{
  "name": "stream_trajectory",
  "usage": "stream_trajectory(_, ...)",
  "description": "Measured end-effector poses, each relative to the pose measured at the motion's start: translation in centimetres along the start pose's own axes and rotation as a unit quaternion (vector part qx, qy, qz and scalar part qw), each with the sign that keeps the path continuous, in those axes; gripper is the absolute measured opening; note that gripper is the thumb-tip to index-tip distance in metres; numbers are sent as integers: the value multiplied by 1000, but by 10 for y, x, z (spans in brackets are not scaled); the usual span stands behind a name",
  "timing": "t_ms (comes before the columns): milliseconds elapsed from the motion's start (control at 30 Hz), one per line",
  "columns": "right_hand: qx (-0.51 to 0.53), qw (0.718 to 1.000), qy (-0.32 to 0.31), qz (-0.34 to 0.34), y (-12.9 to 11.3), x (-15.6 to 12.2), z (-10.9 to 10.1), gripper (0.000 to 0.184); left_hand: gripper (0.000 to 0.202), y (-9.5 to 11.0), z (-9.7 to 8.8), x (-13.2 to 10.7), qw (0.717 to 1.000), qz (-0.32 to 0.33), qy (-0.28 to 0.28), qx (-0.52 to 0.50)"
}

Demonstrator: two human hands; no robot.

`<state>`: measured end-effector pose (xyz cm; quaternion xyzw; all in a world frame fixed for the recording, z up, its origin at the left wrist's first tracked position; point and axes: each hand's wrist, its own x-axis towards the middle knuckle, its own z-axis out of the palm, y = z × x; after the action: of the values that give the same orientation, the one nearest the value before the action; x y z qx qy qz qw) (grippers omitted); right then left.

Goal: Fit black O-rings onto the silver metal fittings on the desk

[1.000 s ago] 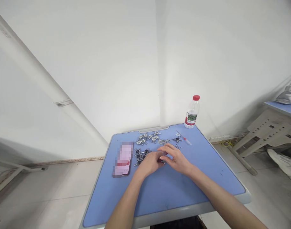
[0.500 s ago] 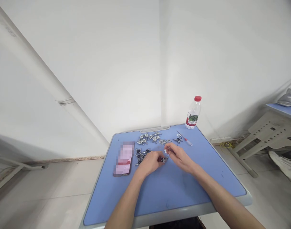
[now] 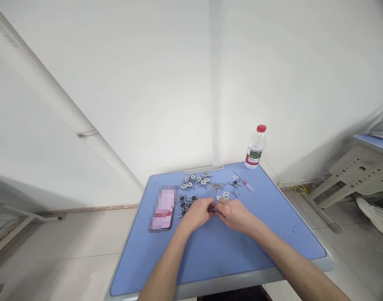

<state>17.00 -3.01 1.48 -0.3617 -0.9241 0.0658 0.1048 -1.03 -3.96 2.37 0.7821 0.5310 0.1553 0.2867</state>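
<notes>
Landmark phone: a flat dark-edged phone with a pinkish, blurred screen (image 3: 163, 209) lies on the blue desktop with pale rim (image 3: 241, 259), apart from the handwork, perhaps to keep its screen in sight
Part in hand: a small dark-and-silver metal part (image 3: 213, 210), mostly hidden by fingers, right of the phone
Left hand: this hand (image 3: 197, 212) pinches the part from the side nearer the phone, likely to steady it
Right hand: this hand (image 3: 233, 214) meets it from the far side, fingertips drawn narrow; I cannot tell what they grip
Black-topped silver metal fittings: grouped (image 3: 182, 199) just right of the phone, beside the left hand
Pale oval metal plates: lying (image 3: 225, 195) farther right of the phone, beyond the right hand, presumably within easy reach
Tiny silver screws: bunched (image 3: 236, 194) right of those, seemingly sorted by kind
Slim screwdriver with red-and-clear handle: laid (image 3: 248, 187) far right of the phone, likely aside while fingers work
</notes>
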Motion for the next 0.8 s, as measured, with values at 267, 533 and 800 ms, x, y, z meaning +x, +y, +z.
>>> stream_trajectory(267,58,997,53,2,14,-2,-11,14,14,1,0,0,1000,-16,-4,6)
stream_trajectory(533,51,987,47,148,55,-3,-26,15,18,1,-1,2,999,-27,-18,16)
stream_trajectory(800,32,979,-10,200,72,-2,-24,14,22,3,-2,1,999,-27,-22,24)
